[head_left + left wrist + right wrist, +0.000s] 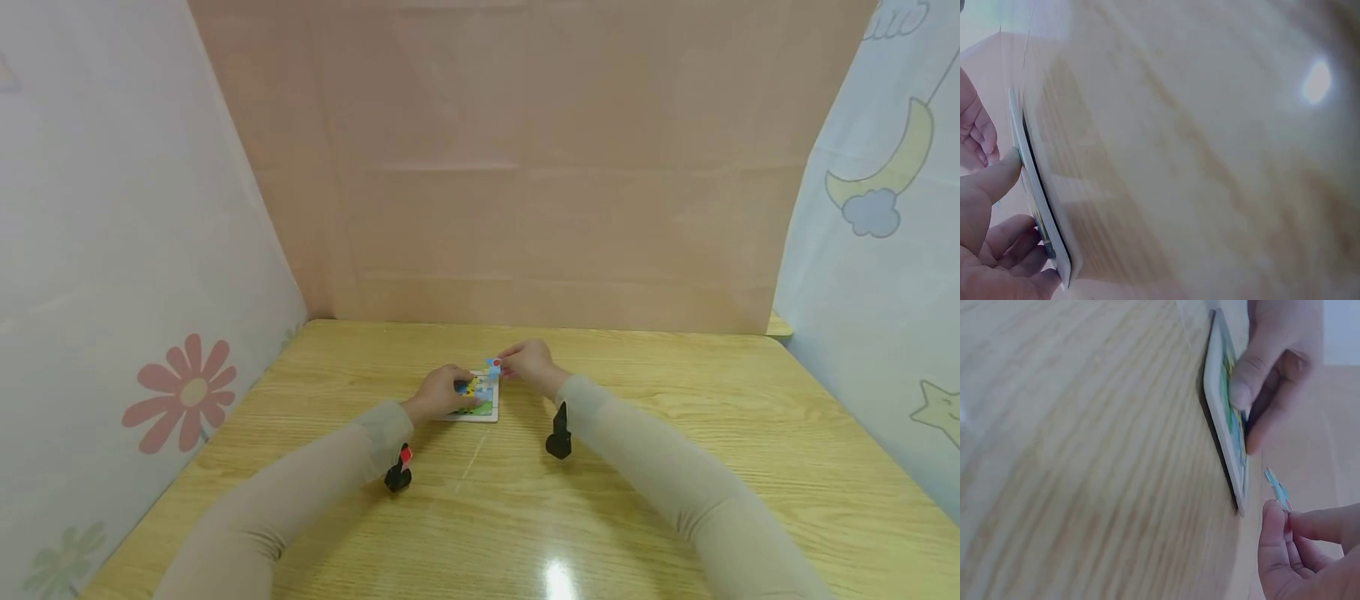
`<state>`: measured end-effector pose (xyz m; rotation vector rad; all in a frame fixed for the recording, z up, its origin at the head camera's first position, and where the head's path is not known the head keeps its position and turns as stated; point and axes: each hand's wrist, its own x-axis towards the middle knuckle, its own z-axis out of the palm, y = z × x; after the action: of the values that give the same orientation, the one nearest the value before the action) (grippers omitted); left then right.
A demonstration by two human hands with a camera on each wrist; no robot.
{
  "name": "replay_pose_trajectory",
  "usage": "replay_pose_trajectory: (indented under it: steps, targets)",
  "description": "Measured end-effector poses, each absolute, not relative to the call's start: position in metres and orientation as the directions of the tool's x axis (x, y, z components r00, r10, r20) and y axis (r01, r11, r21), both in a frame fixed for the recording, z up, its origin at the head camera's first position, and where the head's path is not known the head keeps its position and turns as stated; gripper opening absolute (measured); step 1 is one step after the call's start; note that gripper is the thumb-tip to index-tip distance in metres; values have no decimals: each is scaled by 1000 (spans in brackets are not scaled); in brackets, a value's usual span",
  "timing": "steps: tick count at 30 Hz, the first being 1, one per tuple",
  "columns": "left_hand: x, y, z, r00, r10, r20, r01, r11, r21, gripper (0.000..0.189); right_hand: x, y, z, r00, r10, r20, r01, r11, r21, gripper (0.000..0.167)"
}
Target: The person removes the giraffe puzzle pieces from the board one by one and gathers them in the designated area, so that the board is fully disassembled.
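A small jigsaw puzzle in a white-edged tray (496,408) lies flat on the wooden table, with yellow, green and blue printing. Over its left part rests my left hand (437,393), thumb and fingers spread and touching the puzzle face; part of the picture is hidden beneath it. In the left wrist view, the left fingers (1019,247) lie on the tray. My right hand (531,363) pinches a light blue puzzle piece (493,367) with a red spot between thumb and fingertips, just above the tray's far right corner. The right wrist view shows this piece (1277,489) raised off the tray.
The wooden table (675,400) extends around the tray. A plain pinkish-tan backdrop (525,167) stands behind it, with printed cloth walls (150,250) on either side. Each wrist wears a small black camera mount (558,435).
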<state>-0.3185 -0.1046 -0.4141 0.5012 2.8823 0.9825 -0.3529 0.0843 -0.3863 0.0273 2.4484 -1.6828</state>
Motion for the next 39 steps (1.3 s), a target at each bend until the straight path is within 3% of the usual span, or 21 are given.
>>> replay_pose_trajectory:
  steps: [9, 26, 39]
  targets:
    - [-323, -110, -424, -953, 301, 31, 244, 704, 667, 60, -360, 102, -378, -983, -71, -171, 143, 291, -946, 24]
    - [-325, -112, -420, -950, 311, 8, 251, 752, 609, 60, -387, 150, -381, -969, -42, -242, 214, 338, -916, 32]
    - [-324, -118, -413, -945, 327, -14, 259, 773, 579, 61, -396, 163, -389, -948, 25, -317, 305, 352, -885, 22]
